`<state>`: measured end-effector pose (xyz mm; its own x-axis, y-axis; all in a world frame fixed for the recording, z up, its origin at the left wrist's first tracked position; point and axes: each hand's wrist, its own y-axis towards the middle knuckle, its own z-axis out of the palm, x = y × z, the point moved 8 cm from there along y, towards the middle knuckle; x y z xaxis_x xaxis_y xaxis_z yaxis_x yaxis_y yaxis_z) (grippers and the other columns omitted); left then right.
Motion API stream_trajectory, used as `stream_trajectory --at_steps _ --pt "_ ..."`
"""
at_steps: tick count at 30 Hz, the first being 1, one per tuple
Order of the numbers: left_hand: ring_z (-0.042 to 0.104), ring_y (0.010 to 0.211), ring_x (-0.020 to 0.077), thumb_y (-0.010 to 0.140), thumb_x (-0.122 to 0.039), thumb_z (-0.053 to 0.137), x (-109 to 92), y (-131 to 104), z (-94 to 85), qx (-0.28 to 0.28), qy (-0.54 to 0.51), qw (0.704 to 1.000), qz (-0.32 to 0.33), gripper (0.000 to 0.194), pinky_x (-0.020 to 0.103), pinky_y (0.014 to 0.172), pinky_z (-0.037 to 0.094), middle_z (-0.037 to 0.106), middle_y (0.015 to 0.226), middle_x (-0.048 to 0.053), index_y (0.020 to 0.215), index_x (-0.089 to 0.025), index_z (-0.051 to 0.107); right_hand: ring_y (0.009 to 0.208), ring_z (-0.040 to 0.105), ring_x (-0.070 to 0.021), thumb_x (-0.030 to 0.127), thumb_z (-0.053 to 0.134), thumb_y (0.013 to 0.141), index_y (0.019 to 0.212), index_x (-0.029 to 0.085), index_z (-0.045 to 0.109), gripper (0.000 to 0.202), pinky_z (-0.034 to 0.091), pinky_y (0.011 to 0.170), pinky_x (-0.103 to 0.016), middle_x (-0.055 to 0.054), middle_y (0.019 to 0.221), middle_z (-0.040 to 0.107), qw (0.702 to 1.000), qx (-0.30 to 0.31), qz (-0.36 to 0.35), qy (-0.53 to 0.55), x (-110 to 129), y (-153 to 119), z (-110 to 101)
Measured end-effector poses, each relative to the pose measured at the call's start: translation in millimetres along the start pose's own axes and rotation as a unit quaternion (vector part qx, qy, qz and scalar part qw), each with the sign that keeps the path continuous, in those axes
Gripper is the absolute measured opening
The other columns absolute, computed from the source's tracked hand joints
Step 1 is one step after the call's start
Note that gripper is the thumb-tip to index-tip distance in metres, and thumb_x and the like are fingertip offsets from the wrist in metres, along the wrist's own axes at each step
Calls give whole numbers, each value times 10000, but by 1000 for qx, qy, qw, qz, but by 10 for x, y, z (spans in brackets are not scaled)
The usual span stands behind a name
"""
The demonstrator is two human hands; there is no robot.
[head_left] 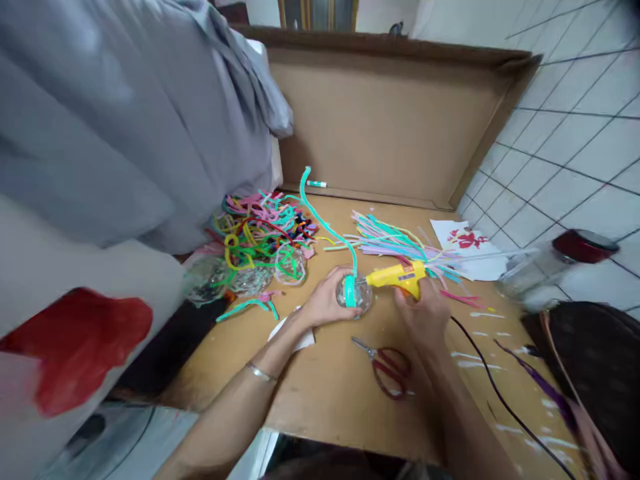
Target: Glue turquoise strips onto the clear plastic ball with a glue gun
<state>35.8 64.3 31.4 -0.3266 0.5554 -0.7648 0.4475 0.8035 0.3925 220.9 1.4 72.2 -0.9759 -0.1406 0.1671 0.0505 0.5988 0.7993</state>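
Brown table (320, 407); cardboard panel (380, 127) at 12 o'clock, tiled wall (575, 140) at 2. Mid-table, left hand (326, 300) grips clear round piece (365, 298) (turquoise strip (351, 292) across it). Right-hand (425, 310) grip holds yellow glue gun (393, 275), handle mostly hidden. Bottle (537, 270) at 3 blurred; dark bag (593, 373) at 4 cut off.

Red-lidded bottle (553, 263) near dark bag (593, 370); tiled wall (583, 143).

Had the glue gun (395, 275) right of the ball (365, 299), scissors (384, 363) before both on the table (335, 400), a pipe-cleaner heap (260, 230) farther left, a bundle (393, 243) behind.
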Motion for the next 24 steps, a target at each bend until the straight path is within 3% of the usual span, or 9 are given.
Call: stream_trajectory --at_steps 24 --pt "551 1199 282 588 -324 800 -30 -4 -16 -5 5 1000 7 707 431 1064 430 556 1282 121 1211 -169 502 660 533 -181 357 536 842 830 206 533 152 357 573 -281 -32 743 595 1000 0 19 0 -24 24 -5"
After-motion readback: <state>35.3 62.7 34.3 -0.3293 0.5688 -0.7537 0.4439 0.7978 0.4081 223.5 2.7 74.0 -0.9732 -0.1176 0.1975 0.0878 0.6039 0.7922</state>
